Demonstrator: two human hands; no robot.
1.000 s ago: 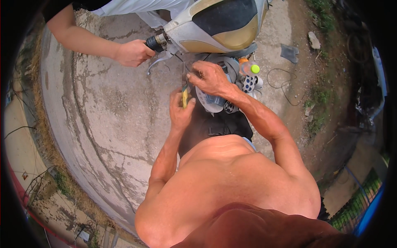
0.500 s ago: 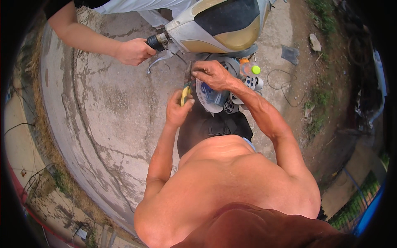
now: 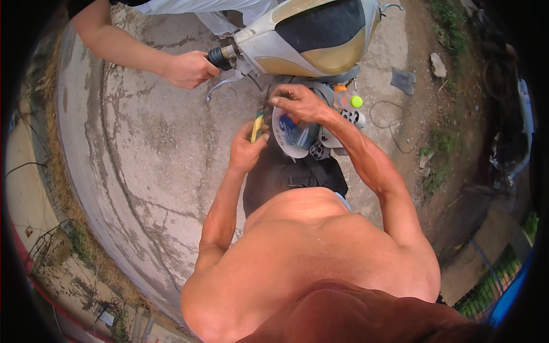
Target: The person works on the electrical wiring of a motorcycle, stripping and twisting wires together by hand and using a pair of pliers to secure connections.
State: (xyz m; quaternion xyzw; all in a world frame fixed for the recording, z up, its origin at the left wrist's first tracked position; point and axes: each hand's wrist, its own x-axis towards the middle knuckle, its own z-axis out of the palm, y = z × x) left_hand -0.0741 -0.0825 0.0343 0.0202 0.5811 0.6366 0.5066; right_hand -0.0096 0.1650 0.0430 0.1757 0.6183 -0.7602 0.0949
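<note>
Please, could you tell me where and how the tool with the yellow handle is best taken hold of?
Probably by the yellow handle, from the person's near side, as the left hand grips it. The handle slants with its lower end toward the body, while the narrow metal end points away, close to the right hand.

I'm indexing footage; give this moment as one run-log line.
left hand: holds yellow-handled tool | right hand: near tool's tip, contents unclear | other person's hand: on handlebar
</note>
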